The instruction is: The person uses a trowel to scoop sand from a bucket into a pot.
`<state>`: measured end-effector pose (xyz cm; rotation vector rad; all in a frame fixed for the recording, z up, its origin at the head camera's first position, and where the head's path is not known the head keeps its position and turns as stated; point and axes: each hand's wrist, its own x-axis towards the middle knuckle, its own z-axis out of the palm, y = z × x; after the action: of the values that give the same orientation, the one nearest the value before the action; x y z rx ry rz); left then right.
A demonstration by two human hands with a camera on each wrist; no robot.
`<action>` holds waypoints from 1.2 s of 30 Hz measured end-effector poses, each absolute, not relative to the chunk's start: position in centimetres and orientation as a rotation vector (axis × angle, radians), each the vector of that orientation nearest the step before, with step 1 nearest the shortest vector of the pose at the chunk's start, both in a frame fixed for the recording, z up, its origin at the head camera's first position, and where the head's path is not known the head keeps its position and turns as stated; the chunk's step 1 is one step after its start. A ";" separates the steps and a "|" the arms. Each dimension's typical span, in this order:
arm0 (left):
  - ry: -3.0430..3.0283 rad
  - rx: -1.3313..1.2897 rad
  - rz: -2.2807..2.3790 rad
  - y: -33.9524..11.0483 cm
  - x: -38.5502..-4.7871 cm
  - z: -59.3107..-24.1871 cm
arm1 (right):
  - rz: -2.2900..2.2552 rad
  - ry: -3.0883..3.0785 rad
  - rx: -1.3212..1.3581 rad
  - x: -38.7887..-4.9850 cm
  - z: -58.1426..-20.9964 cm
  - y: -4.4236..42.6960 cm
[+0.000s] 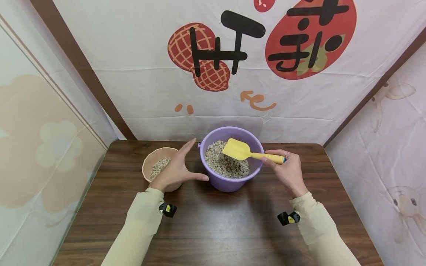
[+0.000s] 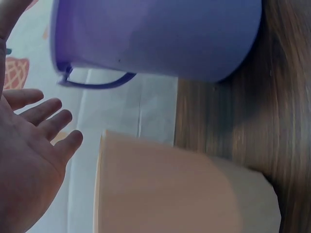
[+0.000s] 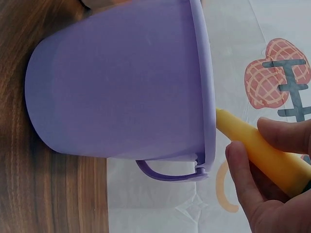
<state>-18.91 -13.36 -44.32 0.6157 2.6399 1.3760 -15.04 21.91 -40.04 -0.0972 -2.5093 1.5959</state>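
A purple bucket stands at the back middle of the table, part filled with coarse grit. My right hand holds a yellow toy shovel by its handle. The shovel's blade is above the grit, inside the bucket's outline; it looks free of grit. My left hand, thumb spread wide from straight fingers, holds nothing. It hovers between the bucket and a peach-coloured pot, partly covering the pot. Some of the same grit lies in the pot. Bucket and pot stand apart in the left wrist view.
The brown wooden table carries both containers. A white printed cloth hangs close behind the bucket, and more cloth hangs at the left and right sides. The bucket's handle hangs down its far side.
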 end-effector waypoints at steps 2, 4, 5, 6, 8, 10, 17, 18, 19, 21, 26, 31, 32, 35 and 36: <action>2.639 0.603 1.359 -12.8 -19.2 -44.4 | 1.568 -2.526 -0.073 -15.1 -40.0 21.9; 2.637 0.598 1.355 -12.3 -19.5 -44.4 | 1.545 -2.539 -0.051 -15.2 -39.9 21.9; 2.635 0.594 1.355 -12.1 -19.7 -44.4 | 1.534 -2.546 -0.045 -15.2 -39.9 21.9; 2.630 0.590 1.359 -11.9 -19.8 -44.5 | 1.525 -2.553 -0.040 -15.2 -39.8 21.9; 2.604 0.586 1.384 -11.5 -20.0 -44.6 | 1.506 -2.565 -0.028 -15.3 -39.7 21.9; 2.593 0.586 1.394 -11.3 -20.2 -44.7 | 1.486 -2.581 -0.020 -15.4 -39.6 21.9; 2.616 0.575 1.375 -11.1 -20.3 -45.0 | 1.391 -2.625 0.012 -15.7 -39.3 21.9; 2.618 0.574 1.373 -11.1 -20.3 -45.1 | 1.372 -2.627 0.019 -15.8 -39.3 21.9; 2.620 0.574 1.371 -11.1 -20.3 -45.1 | 1.354 -2.627 0.024 -15.8 -39.3 21.9; 2.619 0.567 1.374 -11.1 -20.3 -45.2 | 1.305 -2.633 0.036 -16.0 -39.2 21.9; 2.610 0.546 1.384 -11.0 -20.3 -45.4 | 1.191 -2.663 0.072 -16.2 -39.0 21.8; 2.607 0.553 1.389 -10.9 -20.2 -45.3 | 1.158 -2.702 0.119 -16.4 -38.8 21.6; 2.604 0.547 1.392 -10.9 -20.1 -45.3 | 1.149 -2.711 0.128 -16.5 -38.8 21.5; 2.597 0.544 1.397 -10.9 -20.1 -45.2 | 1.119 -2.733 0.153 -16.6 -38.6 21.3; 2.595 0.544 1.399 -10.9 -20.1 -45.2 | 1.116 -2.739 0.160 -16.6 -38.6 21.2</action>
<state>-20.09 -10.87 -45.24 0.5445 2.5949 1.3985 -16.61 21.24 -38.55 0.1602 -2.7391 1.1156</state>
